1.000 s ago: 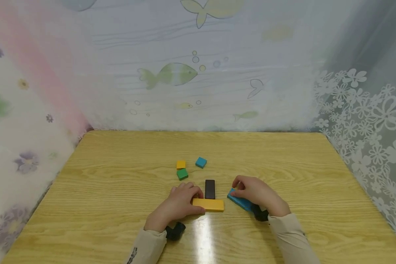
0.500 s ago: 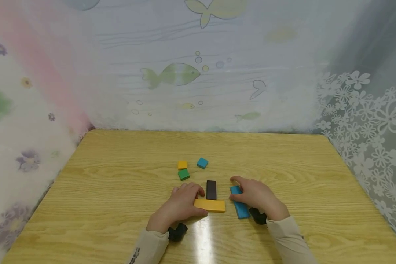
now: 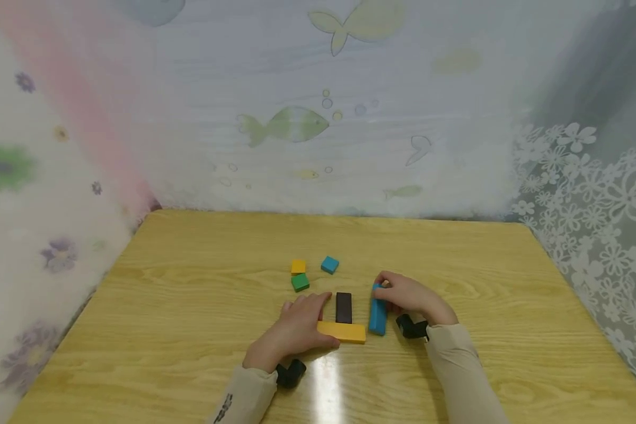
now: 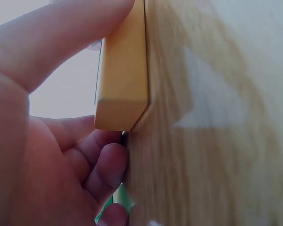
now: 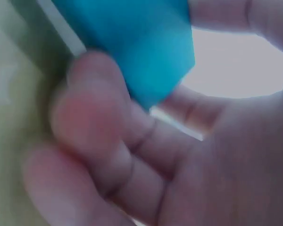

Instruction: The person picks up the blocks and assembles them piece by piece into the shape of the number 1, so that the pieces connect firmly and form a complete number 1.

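My left hand (image 3: 297,325) holds the left end of a long yellow block (image 3: 344,333), its thumb along the near side. In the left wrist view the thumb lies against the yellow block (image 4: 122,70) and other fingers curl behind its end. A black block (image 3: 343,307) lies behind the yellow one, pointing away from me. To the right, my right hand (image 3: 410,295) pinches the far end of a long blue block (image 3: 377,315), which stands just off the yellow block's right end. The right wrist view shows the blue block (image 5: 146,42) close up, blurred, between the fingers.
Farther back on the wooden table (image 3: 191,282) lie a small yellow block (image 3: 298,267), a small green block (image 3: 300,282) and a small blue block (image 3: 330,264). A patterned curtain (image 3: 297,194) hangs behind the table's far edge.
The long blue block has turned from a slant to point almost straight away from me, nearer the yellow block. The right fingers opened, then pinched its far end. My left hand stays on the yellow block.
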Action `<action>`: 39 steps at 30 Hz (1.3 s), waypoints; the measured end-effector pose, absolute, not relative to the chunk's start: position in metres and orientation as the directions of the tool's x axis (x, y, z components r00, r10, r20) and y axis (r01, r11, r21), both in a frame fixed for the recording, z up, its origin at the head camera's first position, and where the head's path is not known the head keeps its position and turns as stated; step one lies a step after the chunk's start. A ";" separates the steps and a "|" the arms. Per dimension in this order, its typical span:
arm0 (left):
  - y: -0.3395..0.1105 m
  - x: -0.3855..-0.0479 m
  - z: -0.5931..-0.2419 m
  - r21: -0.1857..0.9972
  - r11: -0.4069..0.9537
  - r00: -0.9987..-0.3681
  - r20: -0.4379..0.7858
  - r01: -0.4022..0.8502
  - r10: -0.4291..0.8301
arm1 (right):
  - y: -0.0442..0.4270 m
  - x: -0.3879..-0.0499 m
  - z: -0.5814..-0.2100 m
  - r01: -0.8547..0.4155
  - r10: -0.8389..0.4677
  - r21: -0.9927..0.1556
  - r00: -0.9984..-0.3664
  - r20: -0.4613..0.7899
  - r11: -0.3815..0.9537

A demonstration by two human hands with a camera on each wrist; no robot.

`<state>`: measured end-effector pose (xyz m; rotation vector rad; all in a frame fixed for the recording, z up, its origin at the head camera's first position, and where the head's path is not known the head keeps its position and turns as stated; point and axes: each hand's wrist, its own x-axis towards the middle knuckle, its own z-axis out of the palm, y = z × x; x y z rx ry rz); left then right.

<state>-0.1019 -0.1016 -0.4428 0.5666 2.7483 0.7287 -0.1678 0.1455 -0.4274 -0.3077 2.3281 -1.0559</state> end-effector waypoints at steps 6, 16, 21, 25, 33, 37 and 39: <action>-0.100 -0.100 -0.449 0.464 0.821 -0.890 -0.133 0.333 0.436 | 0.149 -0.184 -0.432 0.068 -0.496 -0.801 -0.753 -0.432 0.595; -0.100 -0.095 -0.448 0.444 0.823 -0.884 -0.125 0.356 0.450 | 0.154 -0.186 -0.443 0.138 -0.490 -0.875 -0.783 -0.383 0.464; -0.101 -0.094 -0.447 0.429 0.830 -0.887 -0.125 0.356 0.445 | 0.152 -0.184 -0.442 0.134 -0.444 -0.888 -0.827 -0.345 0.441; -0.100 -0.095 -0.446 0.428 0.830 -0.888 -0.119 0.358 0.444 | 0.149 -0.186 -0.440 0.067 -0.382 -0.875 -0.881 -0.277 0.480; -0.101 -0.099 -0.443 0.422 0.821 -0.874 -0.121 0.384 0.471 | 0.142 -0.189 -0.440 0.115 -0.189 -0.820 -0.947 -0.262 0.561; -0.105 -0.102 -0.440 0.449 0.805 -0.861 -0.133 0.388 0.490 | 0.137 -0.193 -0.443 0.084 -0.130 -0.760 -0.968 -0.217 0.645; -0.105 -0.103 -0.439 0.447 0.806 -0.861 -0.137 0.388 0.490 | 0.136 -0.194 -0.444 0.063 -0.124 -0.738 -0.973 -0.196 0.672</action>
